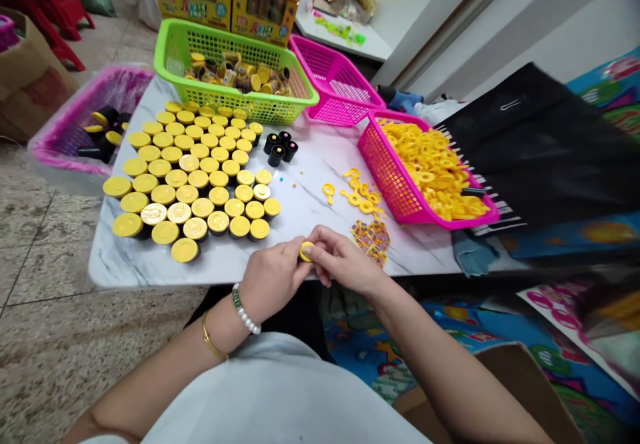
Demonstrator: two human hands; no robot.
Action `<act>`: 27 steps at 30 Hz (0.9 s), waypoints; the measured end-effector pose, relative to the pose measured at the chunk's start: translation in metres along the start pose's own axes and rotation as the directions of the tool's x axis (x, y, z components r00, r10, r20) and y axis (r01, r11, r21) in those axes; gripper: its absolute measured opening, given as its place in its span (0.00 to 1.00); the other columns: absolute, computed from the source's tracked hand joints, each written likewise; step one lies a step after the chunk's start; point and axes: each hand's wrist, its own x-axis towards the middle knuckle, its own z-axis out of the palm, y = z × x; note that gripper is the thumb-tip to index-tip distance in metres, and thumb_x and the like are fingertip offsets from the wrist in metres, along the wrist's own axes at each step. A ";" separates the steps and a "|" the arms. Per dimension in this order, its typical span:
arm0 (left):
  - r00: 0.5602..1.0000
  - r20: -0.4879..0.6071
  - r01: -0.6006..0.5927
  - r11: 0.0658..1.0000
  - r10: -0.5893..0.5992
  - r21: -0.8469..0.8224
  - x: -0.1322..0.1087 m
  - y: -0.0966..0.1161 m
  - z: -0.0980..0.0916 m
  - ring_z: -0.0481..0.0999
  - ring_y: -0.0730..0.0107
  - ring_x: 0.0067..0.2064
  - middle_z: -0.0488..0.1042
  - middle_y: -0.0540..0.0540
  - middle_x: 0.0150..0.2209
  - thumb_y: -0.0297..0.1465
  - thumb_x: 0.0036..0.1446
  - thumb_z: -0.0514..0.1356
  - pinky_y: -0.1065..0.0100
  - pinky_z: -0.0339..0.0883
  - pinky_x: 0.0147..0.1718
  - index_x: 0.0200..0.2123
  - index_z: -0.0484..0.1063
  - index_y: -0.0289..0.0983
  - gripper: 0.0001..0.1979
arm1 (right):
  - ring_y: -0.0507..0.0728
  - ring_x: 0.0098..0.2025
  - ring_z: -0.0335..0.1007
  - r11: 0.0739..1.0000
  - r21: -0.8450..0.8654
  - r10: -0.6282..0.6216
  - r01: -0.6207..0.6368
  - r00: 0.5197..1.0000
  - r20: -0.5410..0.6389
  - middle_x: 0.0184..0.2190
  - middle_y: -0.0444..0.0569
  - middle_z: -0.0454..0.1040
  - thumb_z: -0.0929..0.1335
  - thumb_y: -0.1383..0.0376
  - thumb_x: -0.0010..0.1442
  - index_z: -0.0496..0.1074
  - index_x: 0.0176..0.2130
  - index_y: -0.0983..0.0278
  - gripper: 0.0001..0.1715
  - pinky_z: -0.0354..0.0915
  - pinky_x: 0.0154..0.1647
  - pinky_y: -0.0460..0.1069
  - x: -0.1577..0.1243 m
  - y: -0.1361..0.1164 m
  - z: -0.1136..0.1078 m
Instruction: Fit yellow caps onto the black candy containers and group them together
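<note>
At the table's front edge my left hand (274,276) and my right hand (343,257) meet around a small round yellow piece (306,251). Both hands have their fingers closed on it, and most of its lower part is hidden. Left of them stand rows of black cups with yellow lids (199,179). Several open black cups (281,147) are grouped farther back. To the right lie loose yellow ring pieces (363,194) and, nearer, a pile of small printed stickers or packets (371,241).
A pink basket (397,187) of yellow rings stands right on the white table (320,164). Behind are a green basket (245,106) of wrapped items and another pink basket (335,84). A lined pink bin (65,134) stands left, yellow boxes (193,14) behind.
</note>
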 end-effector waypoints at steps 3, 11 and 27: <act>0.999 -0.047 -0.014 1.000 0.014 -0.006 -0.001 -0.001 0.000 0.80 0.64 0.39 0.80 0.43 0.41 0.32 0.63 0.57 0.68 0.70 0.36 0.53 0.68 0.37 0.16 | 0.48 0.13 0.63 0.991 0.128 0.017 -0.025 0.998 0.064 0.14 0.33 0.67 0.69 0.47 0.58 0.61 0.38 0.61 0.22 0.57 0.15 0.41 0.000 0.005 -0.005; 0.993 -0.119 -0.037 0.994 0.024 -0.106 -0.002 -0.003 0.004 0.79 0.64 0.39 0.80 0.44 0.41 0.31 0.62 0.58 0.66 0.72 0.39 0.48 0.72 0.37 0.12 | 0.49 0.15 0.67 0.985 0.164 0.040 -0.057 0.994 0.100 0.16 0.36 0.71 0.72 0.48 0.54 0.62 0.38 0.61 0.24 0.64 0.17 0.42 0.003 0.000 -0.006; 0.921 -0.336 -0.161 0.977 0.199 0.137 -0.008 -0.001 0.016 0.72 0.69 0.25 0.70 0.49 0.25 0.28 0.63 0.52 0.69 0.65 0.24 0.29 0.68 0.39 0.10 | 0.54 0.31 0.72 0.824 -0.495 -0.463 0.276 0.831 -0.308 0.31 0.47 0.75 0.67 0.59 0.55 0.69 0.34 0.62 0.09 0.67 0.32 0.49 0.102 -0.056 -0.032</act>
